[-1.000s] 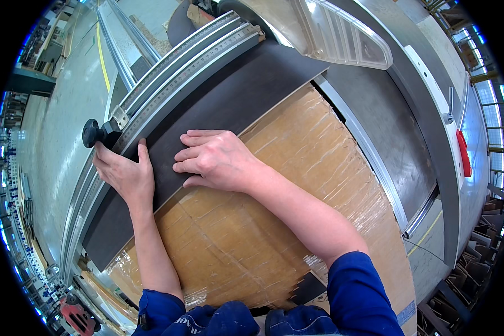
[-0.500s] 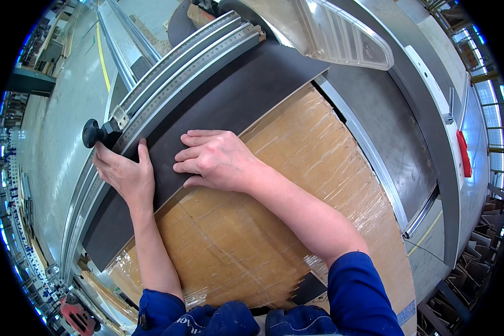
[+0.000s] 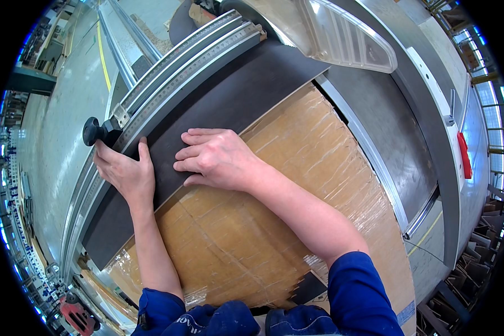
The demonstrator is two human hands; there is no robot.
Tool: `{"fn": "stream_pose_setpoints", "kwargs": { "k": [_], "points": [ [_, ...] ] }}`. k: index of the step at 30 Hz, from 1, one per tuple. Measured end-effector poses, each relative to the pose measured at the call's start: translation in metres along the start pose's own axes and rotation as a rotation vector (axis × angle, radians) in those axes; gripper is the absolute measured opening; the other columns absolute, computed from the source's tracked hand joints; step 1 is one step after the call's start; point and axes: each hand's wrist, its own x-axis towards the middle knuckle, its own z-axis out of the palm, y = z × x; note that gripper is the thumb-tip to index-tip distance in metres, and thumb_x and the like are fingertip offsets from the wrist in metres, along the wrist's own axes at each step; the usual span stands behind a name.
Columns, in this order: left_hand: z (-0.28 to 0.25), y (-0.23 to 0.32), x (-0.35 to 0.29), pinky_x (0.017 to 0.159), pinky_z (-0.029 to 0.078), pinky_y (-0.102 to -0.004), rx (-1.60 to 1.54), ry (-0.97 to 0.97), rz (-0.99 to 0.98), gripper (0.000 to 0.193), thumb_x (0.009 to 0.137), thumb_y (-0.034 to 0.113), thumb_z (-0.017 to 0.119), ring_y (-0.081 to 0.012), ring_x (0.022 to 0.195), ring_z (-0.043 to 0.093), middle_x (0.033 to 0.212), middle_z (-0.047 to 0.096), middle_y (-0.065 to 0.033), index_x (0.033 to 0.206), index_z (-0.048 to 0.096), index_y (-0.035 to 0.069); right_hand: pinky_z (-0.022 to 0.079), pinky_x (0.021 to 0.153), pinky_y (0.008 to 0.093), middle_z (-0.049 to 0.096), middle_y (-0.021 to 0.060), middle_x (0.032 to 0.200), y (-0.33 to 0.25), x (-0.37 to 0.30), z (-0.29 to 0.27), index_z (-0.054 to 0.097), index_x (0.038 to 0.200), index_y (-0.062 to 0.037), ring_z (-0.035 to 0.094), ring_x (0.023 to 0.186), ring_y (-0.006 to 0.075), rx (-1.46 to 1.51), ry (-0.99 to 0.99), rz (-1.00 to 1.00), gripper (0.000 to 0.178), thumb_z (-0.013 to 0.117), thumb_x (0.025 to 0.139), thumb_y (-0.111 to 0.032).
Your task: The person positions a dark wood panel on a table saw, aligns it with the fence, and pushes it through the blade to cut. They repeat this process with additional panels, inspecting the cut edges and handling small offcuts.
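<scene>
A long dark-faced panel (image 3: pixel 224 103) lies along a metal measuring fence (image 3: pixel 176 78) that carries a ruler scale. My left hand (image 3: pixel 127 173) is gripping the fence, its thumb on the panel side and its fingers over the far side. Just beyond those fingers is a black knob (image 3: pixel 93 131) on a stop; whether they touch it is not plain. My right hand (image 3: pixel 215 159) rests on the panel near its near edge, fingers stretched out and slightly bent, holding nothing.
Beneath and nearer me is a large brown board (image 3: pixel 252 224) with clear film. A clear plastic guard (image 3: pixel 344 36) overhangs the panel's far end. Right of the board are a metal rail (image 3: pixel 369 151), grey machine table (image 3: pixel 386 117) and red piece (image 3: pixel 463 155).
</scene>
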Motion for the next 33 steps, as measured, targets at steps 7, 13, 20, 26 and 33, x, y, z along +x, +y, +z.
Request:
{"fn": "stream_pose_setpoints", "kwargs": {
  "k": [7,13,20,26,33],
  "points": [
    [0.0008,0.0006,-0.0005,0.112,0.03,-0.0532,-0.005,0.002,-0.001,0.093,0.083,0.027,0.081,-0.0419,0.132,0.041,0.134,0.044,-0.0258,0.15,0.027,-0.007,0.054,0.103,0.0374,0.077,0.0008,0.105,0.0022,-0.0005,0.0019,0.079,0.097,-0.0132,0.07,0.11,0.0258,-0.002,0.012,-0.005,0.036,0.086,0.064,-0.025],
    [0.0004,0.0002,-0.0006,0.112,0.03,-0.0534,-0.001,-0.004,-0.011,0.093,0.084,0.027,0.081,-0.0418,0.132,0.041,0.135,0.043,-0.0255,0.151,0.026,-0.007,0.054,0.103,0.0374,0.077,0.0009,0.105,0.0007,-0.0001,0.0014,0.079,0.097,-0.013,0.07,0.11,0.0257,0.006,0.007,0.004,0.036,0.086,0.064,-0.025],
    [-0.0015,0.0004,-0.0007,0.112,0.031,-0.0535,-0.004,-0.008,-0.013,0.093,0.084,0.029,0.081,-0.0418,0.132,0.041,0.134,0.044,-0.0254,0.151,0.027,-0.006,0.054,0.103,0.0371,0.077,0.0011,0.104,0.0,0.0004,0.0011,0.079,0.096,-0.013,0.07,0.111,0.0257,-0.002,0.006,0.0,0.036,0.087,0.063,-0.026],
    [-0.0017,0.0014,-0.0004,0.111,0.031,-0.0532,-0.004,-0.023,-0.035,0.092,0.085,0.029,0.08,-0.0422,0.132,0.041,0.135,0.043,-0.0257,0.151,0.027,-0.006,0.054,0.103,0.037,0.077,0.001,0.104,0.0014,0.0,0.0013,0.079,0.096,-0.0129,0.07,0.111,0.0255,0.01,0.016,0.007,0.037,0.087,0.062,-0.026],
    [-0.0017,-0.0001,-0.0008,0.112,0.03,-0.053,-0.005,-0.022,-0.025,0.092,0.085,0.03,0.08,-0.0418,0.132,0.041,0.136,0.043,-0.0256,0.151,0.027,-0.006,0.054,0.103,0.0373,0.077,0.0014,0.104,-0.0005,0.0014,0.0,0.079,0.096,-0.0123,0.07,0.11,0.0253,0.022,0.013,0.011,0.038,0.088,0.061,-0.025]
  ]
}}
